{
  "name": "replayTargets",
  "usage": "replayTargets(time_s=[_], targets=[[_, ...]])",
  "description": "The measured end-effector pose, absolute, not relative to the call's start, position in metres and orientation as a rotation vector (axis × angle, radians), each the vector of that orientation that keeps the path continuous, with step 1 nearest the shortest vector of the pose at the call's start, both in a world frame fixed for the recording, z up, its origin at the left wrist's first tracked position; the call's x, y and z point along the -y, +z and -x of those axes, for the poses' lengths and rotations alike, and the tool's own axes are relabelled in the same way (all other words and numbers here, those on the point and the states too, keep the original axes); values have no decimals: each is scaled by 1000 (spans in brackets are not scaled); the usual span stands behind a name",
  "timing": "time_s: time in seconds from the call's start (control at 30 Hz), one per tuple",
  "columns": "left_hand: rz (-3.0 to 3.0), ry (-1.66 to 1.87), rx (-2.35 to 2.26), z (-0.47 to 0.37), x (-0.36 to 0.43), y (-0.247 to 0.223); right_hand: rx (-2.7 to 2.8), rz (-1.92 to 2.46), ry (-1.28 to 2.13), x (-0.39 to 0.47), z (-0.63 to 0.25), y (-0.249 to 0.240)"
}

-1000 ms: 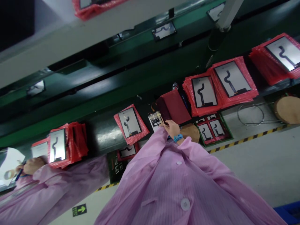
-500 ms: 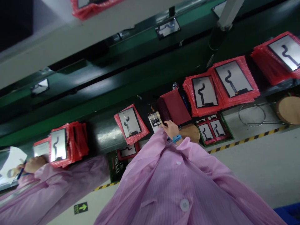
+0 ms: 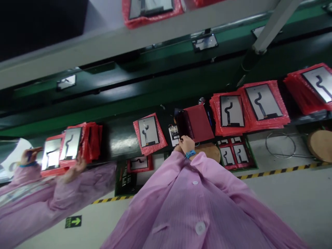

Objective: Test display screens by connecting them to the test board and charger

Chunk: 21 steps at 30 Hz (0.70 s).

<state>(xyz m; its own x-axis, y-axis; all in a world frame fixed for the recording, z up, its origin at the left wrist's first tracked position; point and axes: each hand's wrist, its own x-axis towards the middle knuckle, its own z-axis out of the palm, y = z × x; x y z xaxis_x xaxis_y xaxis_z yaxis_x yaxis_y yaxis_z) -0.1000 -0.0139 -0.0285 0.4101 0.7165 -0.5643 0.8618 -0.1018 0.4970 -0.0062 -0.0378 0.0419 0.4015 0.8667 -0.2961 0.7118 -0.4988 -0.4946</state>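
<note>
My right hand (image 3: 186, 143), with a blue wristband, reaches forward from a pink sleeve and grips the lower edge of a dark panel (image 3: 182, 125). The panel lies against a dark red pouch (image 3: 199, 122) on the bench. A small white labelled card (image 3: 174, 133) sits just left of the hand. Only a sliver of my left hand (image 3: 177, 148) shows at the end of the left sleeve, beside the right hand, with its fingers hidden. A panel on red bubble wrap (image 3: 149, 132) lies further left.
Stacks of red bubble bags with panels (image 3: 231, 111) (image 3: 264, 102) (image 3: 317, 85) line the bench to the right. Below them are a green tray (image 3: 253, 159), wooden stools (image 3: 209, 150) (image 3: 321, 145) and a wire ring (image 3: 281, 145). A co-worker's hands (image 3: 75, 166) hold a stack (image 3: 67, 144) at left. Behind runs a green conveyor (image 3: 166, 57).
The view has swung down and to the right. My right hand stays on the dark panel. The co-worker at left has moved both hands up to the stack of panels.
</note>
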Motion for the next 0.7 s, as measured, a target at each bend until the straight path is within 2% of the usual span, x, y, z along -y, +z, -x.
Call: replayTargets(time_s=[0.37,0.7], targets=[[-1625,-197,-1693,206,84,-30,1721,2399,734,16,28,35],[-1360,35,-1832,219,63,-33,1819,2458,606,6,35,38]])
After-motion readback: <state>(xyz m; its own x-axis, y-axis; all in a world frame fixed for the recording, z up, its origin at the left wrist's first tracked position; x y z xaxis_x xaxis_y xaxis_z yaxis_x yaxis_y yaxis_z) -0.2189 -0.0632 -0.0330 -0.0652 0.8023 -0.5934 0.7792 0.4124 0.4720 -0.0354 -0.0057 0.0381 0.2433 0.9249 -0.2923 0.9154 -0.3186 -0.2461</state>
